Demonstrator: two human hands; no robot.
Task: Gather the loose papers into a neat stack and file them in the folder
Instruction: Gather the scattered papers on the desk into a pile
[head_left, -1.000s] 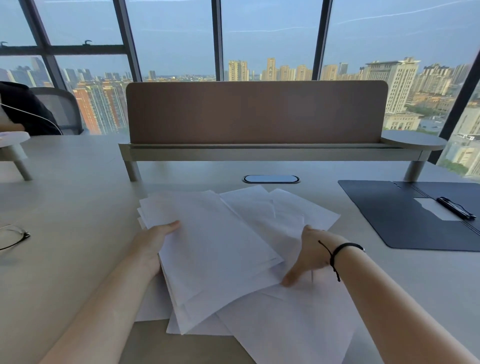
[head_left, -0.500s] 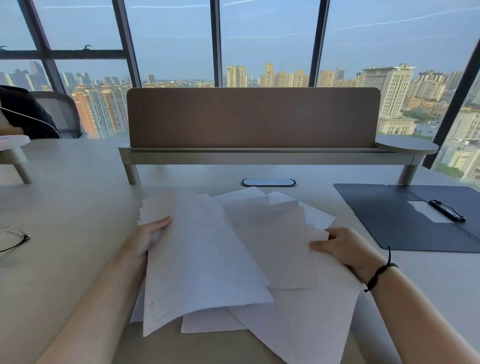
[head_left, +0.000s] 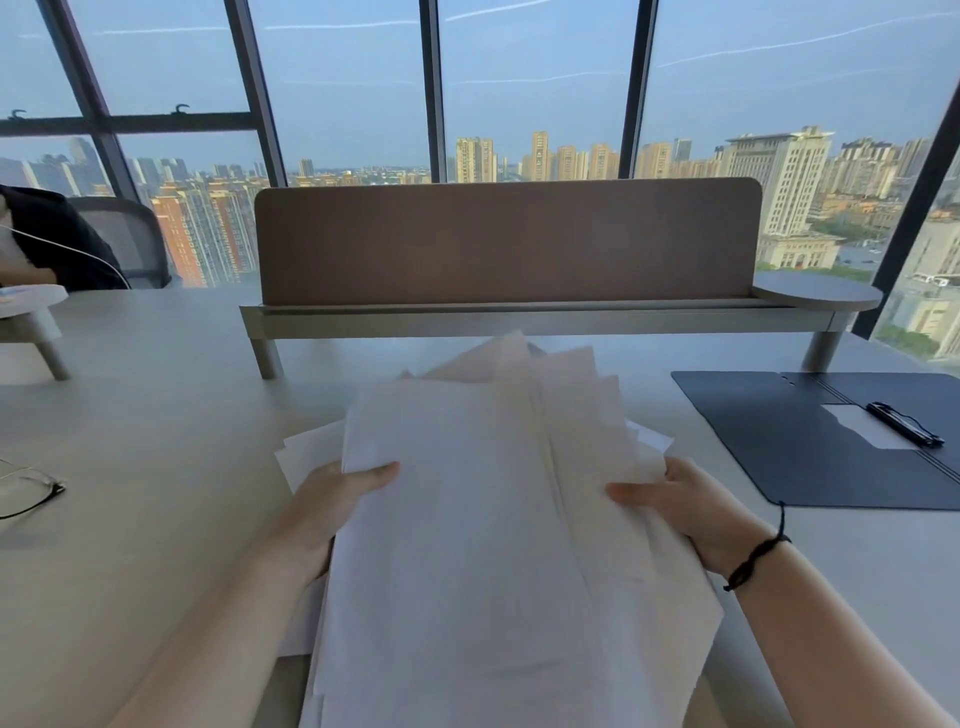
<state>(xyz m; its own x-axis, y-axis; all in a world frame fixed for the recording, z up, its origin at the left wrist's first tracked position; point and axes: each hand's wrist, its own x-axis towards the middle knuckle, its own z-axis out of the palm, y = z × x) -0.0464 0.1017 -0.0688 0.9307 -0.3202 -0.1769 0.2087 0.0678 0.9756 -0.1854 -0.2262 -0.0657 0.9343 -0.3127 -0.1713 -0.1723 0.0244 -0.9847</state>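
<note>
A ragged bundle of white papers (head_left: 483, 519) is tilted up off the desk in front of me, its far edges fanned and uneven. My left hand (head_left: 332, 499) grips the bundle's left edge, thumb on top. My right hand (head_left: 680, 499), with a black cord at the wrist, grips the right edge the same way. One or two sheets (head_left: 306, 452) still lie flat under the left side. The dark blue folder (head_left: 810, 441) lies open on the desk to the right, apart from the papers.
A black pen (head_left: 904, 423) lies on a white slip inside the folder. Glasses (head_left: 31, 491) sit at the desk's left edge. A brown divider screen (head_left: 509, 244) on a raised shelf stands behind the papers. Another person sits far left.
Both hands have pulled the spread sheets together and lifted them as one bundle toward me; earlier the sheets lay fanned on the desk. My right hand moved from on top to the right edge.
</note>
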